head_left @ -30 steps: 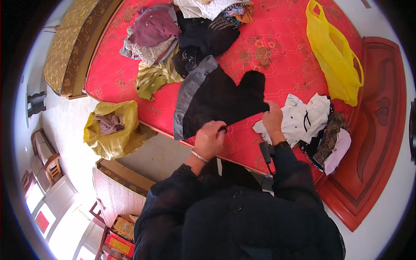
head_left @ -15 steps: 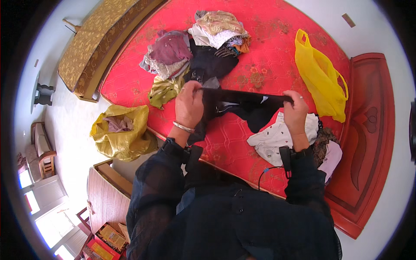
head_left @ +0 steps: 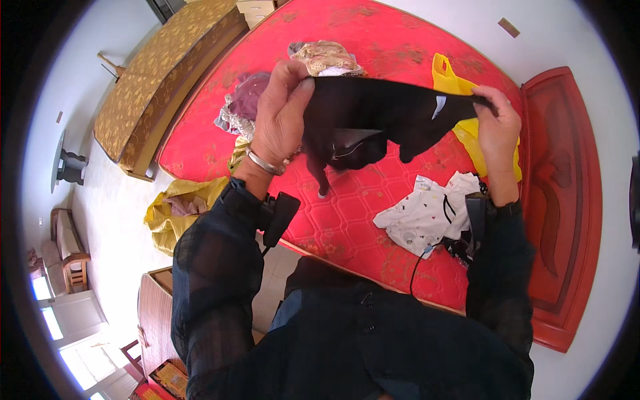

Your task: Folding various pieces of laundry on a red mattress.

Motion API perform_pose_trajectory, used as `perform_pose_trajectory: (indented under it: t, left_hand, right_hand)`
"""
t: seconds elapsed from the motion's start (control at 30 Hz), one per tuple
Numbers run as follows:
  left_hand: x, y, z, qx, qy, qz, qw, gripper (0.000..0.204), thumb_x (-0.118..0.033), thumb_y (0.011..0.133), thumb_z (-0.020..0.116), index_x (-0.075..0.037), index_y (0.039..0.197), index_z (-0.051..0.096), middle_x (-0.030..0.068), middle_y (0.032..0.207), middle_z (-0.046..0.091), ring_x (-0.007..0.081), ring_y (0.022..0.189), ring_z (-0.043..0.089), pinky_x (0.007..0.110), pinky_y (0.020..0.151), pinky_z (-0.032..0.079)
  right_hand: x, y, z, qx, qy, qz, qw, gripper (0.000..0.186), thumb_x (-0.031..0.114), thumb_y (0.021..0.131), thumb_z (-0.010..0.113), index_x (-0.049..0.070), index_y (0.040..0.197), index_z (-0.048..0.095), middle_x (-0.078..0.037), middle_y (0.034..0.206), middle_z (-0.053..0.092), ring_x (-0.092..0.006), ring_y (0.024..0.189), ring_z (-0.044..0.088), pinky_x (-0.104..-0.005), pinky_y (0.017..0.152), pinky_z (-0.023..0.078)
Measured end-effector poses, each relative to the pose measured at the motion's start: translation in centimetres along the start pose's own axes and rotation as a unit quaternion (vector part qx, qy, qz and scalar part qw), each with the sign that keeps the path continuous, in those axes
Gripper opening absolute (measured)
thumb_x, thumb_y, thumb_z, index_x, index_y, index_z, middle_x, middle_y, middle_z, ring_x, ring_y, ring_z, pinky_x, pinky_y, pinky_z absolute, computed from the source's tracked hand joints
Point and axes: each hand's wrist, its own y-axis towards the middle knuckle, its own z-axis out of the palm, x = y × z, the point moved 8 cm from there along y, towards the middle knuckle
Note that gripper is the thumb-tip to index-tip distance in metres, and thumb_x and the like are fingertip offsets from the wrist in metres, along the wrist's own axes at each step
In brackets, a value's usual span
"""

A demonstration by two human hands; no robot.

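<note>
Black pants [head_left: 367, 103] hang stretched between my two hands above the bed, with a small white label and a thin pale cord showing on them. My left hand [head_left: 279, 117] pinches one upper corner between thumb and fingers; a silver bangle circles that wrist. The opposite upper corner is gripped by my right hand [head_left: 500, 127], closed on the cloth. Loose black folds droop below, apart from the mattress or just brushing it; I cannot tell which. Under my right forearm lies a white patterned garment [head_left: 417, 217], with dark cloth partly hidden beside it.
The red mattress [head_left: 347, 230] carries heaps of clothes: a beige pile [head_left: 327, 57] and a maroon garment [head_left: 247, 100]. A yellow plastic bag [head_left: 453, 80] lies near the red headboard [head_left: 563, 200]. Beyond the left edge stand an open yellow sack [head_left: 167, 223] and a brown patterned panel [head_left: 153, 80].
Both hands have risen away from me and moved farther apart, lifting the black pants and spreading them wider. They now cover part of the clothes heaps and the yellow bag.
</note>
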Motion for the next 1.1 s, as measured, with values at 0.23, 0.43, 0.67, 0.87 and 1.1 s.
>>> perform_pose_trajectory:
  t: [0.23,0.43,0.67,0.87,1.1]
  left_hand:
    - [-3.4,-0.2,3.5,0.054,-0.048,-0.053,0.996,0.008,-0.005,0.091,0.048,-0.005,0.099,0.046,-0.0019,0.082,0.048,0.0070,0.082,0.045,0.021,0.078,0.039]
    - [-5.0,-2.8,9.1,0.162,-0.067,0.000,0.984,0.009,-0.005,0.091,0.050,-0.008,0.099,0.047,-0.0045,0.083,0.045,0.0049,0.078,0.040,0.019,0.071,0.035]
    - [-1.2,-4.4,13.0,0.180,-0.069,-0.036,0.981,0.005,-0.005,0.088,0.051,-0.005,0.091,0.047,-0.0013,0.074,0.046,0.0077,0.070,0.041,0.023,0.065,0.038]
    - [3.6,-5.2,13.8,0.146,0.069,-0.142,0.977,0.007,-0.007,0.086,0.052,-0.003,0.091,0.050,0.0008,0.077,0.053,0.0095,0.074,0.047,0.025,0.067,0.040]
    - [7.6,-7.5,14.2,0.141,-0.060,-0.294,0.943,0.008,-0.007,0.082,0.057,0.000,0.088,0.055,-0.0003,0.081,0.058,0.0079,0.078,0.052,0.024,0.071,0.043]
  right_hand:
    - [-0.4,1.3,-3.4,-0.035,0.126,0.111,0.985,0.026,-0.001,0.084,0.048,0.003,0.104,0.063,-0.007,0.091,0.065,-0.0124,0.075,0.062,-0.0238,0.060,0.052]
    - [-2.6,0.1,-2.8,-0.058,0.383,0.179,0.904,0.029,0.002,0.089,0.042,-0.005,0.115,0.054,-0.012,0.105,0.061,-0.0176,0.088,0.062,-0.0275,0.077,0.049]
    - [-1.8,-3.7,3.1,0.165,0.374,0.142,0.902,0.031,0.008,0.084,0.045,-0.004,0.109,0.059,-0.009,0.102,0.063,-0.0135,0.091,0.059,-0.0253,0.082,0.046]
    - [-0.1,-9.7,7.5,0.271,0.415,0.221,0.840,0.035,0.015,0.088,0.043,-0.004,0.114,0.057,-0.009,0.106,0.062,-0.0144,0.098,0.057,-0.0261,0.089,0.042]
    - [-1.2,-13.1,10.9,0.280,0.350,0.228,0.864,0.043,0.003,0.081,0.063,-0.001,0.122,0.051,-0.007,0.106,0.060,-0.0119,0.100,0.055,-0.0259,0.087,0.043]
